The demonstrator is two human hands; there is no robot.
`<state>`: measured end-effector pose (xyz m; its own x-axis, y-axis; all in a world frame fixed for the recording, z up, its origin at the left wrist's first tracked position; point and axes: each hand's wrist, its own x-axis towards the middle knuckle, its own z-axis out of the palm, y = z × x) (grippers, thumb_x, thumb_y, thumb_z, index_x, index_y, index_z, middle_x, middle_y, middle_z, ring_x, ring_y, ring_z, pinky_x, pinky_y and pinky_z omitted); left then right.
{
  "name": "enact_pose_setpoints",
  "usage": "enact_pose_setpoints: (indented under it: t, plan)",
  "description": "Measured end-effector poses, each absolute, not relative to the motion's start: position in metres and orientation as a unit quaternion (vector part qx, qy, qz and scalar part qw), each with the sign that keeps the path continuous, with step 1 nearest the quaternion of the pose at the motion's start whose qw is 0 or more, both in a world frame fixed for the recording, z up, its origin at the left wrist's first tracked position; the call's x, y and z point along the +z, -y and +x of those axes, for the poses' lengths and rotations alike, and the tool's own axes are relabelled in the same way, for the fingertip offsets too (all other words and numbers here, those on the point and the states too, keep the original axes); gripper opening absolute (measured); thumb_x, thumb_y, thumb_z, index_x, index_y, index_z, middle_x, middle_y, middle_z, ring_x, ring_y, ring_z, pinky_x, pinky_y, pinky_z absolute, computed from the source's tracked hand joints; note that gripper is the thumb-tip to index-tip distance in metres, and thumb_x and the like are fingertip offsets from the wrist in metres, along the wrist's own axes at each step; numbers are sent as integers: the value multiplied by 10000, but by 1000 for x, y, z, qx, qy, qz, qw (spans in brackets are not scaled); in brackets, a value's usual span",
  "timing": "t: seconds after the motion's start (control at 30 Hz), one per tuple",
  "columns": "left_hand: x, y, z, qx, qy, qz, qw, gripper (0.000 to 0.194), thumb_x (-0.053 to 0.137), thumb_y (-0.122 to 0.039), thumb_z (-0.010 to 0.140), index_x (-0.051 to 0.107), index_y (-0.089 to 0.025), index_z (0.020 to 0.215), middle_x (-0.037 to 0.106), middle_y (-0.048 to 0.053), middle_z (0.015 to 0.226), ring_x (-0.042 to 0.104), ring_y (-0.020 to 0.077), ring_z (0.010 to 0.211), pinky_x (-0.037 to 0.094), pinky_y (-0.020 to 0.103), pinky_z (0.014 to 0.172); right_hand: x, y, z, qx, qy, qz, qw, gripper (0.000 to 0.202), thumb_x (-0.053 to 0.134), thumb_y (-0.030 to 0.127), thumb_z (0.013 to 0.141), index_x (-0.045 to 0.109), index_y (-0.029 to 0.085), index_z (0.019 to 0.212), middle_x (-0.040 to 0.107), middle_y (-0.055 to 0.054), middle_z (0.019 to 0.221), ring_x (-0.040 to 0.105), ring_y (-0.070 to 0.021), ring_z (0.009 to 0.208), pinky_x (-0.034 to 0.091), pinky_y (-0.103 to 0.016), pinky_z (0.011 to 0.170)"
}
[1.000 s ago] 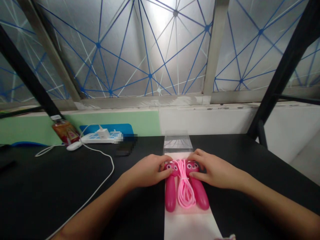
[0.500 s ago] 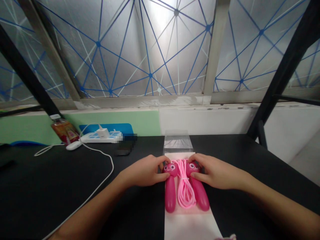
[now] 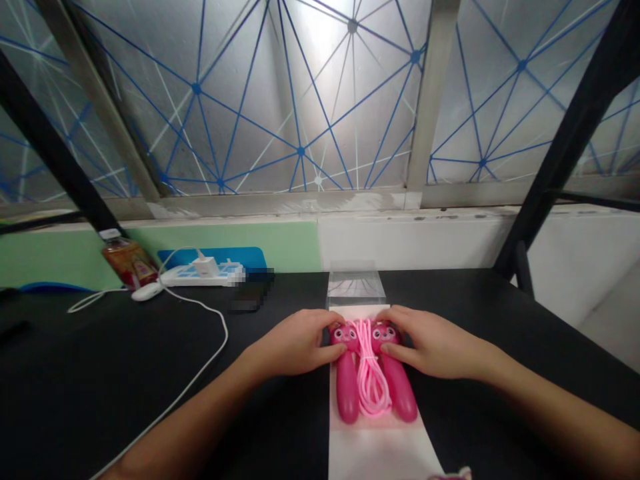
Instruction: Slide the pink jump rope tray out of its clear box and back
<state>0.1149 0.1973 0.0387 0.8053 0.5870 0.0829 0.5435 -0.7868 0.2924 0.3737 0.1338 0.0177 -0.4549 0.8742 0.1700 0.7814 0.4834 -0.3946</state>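
A pink jump rope (image 3: 373, 387) lies on a long white card (image 3: 373, 453), its cord coiled in a bundle between two dark pink handles. Each handle has an animal face with round eyes at its far end. My left hand (image 3: 300, 341) grips the head of the left handle (image 3: 347, 390), thumb on the near side and fingers at the far side. Around the head of the right handle (image 3: 401, 393), my right hand (image 3: 433, 343) closes in the same way. Beyond the card lies a clear plastic sleeve (image 3: 356, 285).
On the left of the black table (image 3: 280, 433) stand a bottle (image 3: 129, 259), a white power strip (image 3: 227, 272) with a charger (image 3: 205, 267), and a computer mouse (image 3: 148, 291). A white cable (image 3: 220, 320) runs toward me. A dark blurred object (image 3: 250, 293) lies near the strip.
My left hand has shifted the left handle slightly right, closer to the coiled cord, and turned its face more upward. The right handle's face has turned a little too.
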Motion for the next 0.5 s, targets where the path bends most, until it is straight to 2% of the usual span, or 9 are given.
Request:
enact_pose_setpoints:
  t: [0.1,0.23,0.3,0.4,0.5]
  plan:
    - [35,-199,114,96,-300,941,125,380,609,-402,866,619,-196,1185,674,80,1137,625,246,1030,463,349,902,18,-133,369,56,845,-512,146,352,502,445,933,546,197,1178,612,-81,1046,622,-227,838,490,-364,744]
    - [31,-201,114,94,-300,942,118,382,611,-421,869,619,-197,1178,674,80,1138,625,251,1036,468,354,900,24,-120,354,-56,845,-518,121,366,430,427,961,542,182,1209,587,-117,1082,597,-285,939,527,-398,684]
    - [30,-202,114,96,-299,943,112,380,616,-418,867,618,-199,1177,677,77,1125,628,249,1023,472,350,885,25,-109,341,-74,859,-494,114,396,395,423,972,523,182,1259,588,-130,1094,578,-304,992,542,-400,661]
    - [28,-201,114,104,-299,943,106,367,629,-405,860,623,-198,1163,683,69,1083,634,240,979,481,333,843,19,-95,324,-73,889,-443,92,539,428,518,941,442,195,1373,592,-168,1166,564,-353,1042,558,-443,654]
    - [27,-201,114,117,-296,942,102,365,635,-409,859,621,-207,1162,674,60,1062,630,225,953,481,315,822,9,-89,313,-67,908,-409,64,551,453,523,928,425,229,1393,592,-167,1209,569,-367,1043,558,-488,682]
